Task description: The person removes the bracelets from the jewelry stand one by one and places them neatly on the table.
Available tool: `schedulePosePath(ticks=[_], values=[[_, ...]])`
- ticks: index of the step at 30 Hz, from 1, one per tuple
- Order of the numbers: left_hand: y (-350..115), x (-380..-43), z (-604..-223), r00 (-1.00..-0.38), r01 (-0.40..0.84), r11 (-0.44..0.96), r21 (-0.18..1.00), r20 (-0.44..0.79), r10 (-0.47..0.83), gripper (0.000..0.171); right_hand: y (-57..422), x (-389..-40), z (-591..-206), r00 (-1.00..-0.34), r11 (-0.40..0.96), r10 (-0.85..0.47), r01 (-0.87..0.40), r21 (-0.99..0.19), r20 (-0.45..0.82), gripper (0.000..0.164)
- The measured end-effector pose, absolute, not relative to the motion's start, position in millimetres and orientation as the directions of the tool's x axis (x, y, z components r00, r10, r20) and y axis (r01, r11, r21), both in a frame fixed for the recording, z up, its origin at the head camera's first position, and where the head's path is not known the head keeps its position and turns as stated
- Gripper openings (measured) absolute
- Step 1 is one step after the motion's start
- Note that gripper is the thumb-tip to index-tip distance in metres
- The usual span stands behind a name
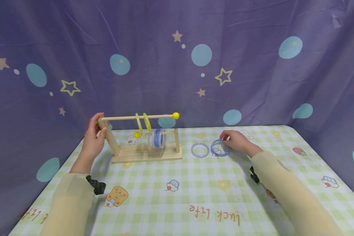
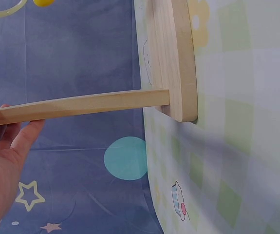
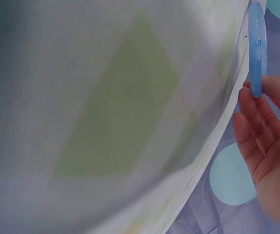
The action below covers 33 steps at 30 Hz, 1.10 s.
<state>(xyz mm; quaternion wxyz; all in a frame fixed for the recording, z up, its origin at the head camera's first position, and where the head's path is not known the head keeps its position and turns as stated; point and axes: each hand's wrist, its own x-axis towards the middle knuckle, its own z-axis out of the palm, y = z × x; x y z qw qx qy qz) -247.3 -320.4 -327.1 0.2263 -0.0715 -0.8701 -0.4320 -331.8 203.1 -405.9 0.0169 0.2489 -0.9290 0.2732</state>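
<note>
My left hand [image 1: 93, 139] grips the top of the tall post [image 1: 109, 139] of a wooden bangle stand. In the left wrist view, its fingers [image 2: 25, 139] curl around the post's upper end. Two yellow bangles [image 1: 147, 122] hang on the stand's upper rod; clear and blue ones [image 1: 158, 138] hang on the lower rod. At the right, my right hand [image 1: 237, 140] pinches a blue bangle [image 1: 220, 155] at its edge, between thumb and fingertips in the right wrist view. A pale translucent bangle [image 1: 200, 156] lies on the cloth just left of it.
The stand's flat base [image 1: 147, 156] rests on a green-and-white checked tablecloth [image 1: 194, 183]. Yellow balls cap both rods, the upper one [image 1: 175, 115] pointing right and the lower one [image 1: 137, 135] left. A purple curtain [image 1: 153, 39] hangs behind the table.
</note>
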Motion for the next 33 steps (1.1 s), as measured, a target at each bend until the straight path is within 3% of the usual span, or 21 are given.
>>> schedulePosePath(ticks=[16, 33], values=[[-319.0, -247.5, -324.1, -0.887, 0.323, 0.612, 0.722, 0.456, -0.069, 0.057, 193.7, -340.4, -407.9, -0.879, 0.764, -0.468, -0.456, -0.455, 0.095, 0.010], [-320.1, -247.2, -325.6, -0.881, 0.336, 0.597, 0.729, 0.466, -0.074, 0.059, 189.2, -340.8, -407.2, -0.878, 0.764, -0.469, -0.458, -0.454, 0.097, 0.010]])
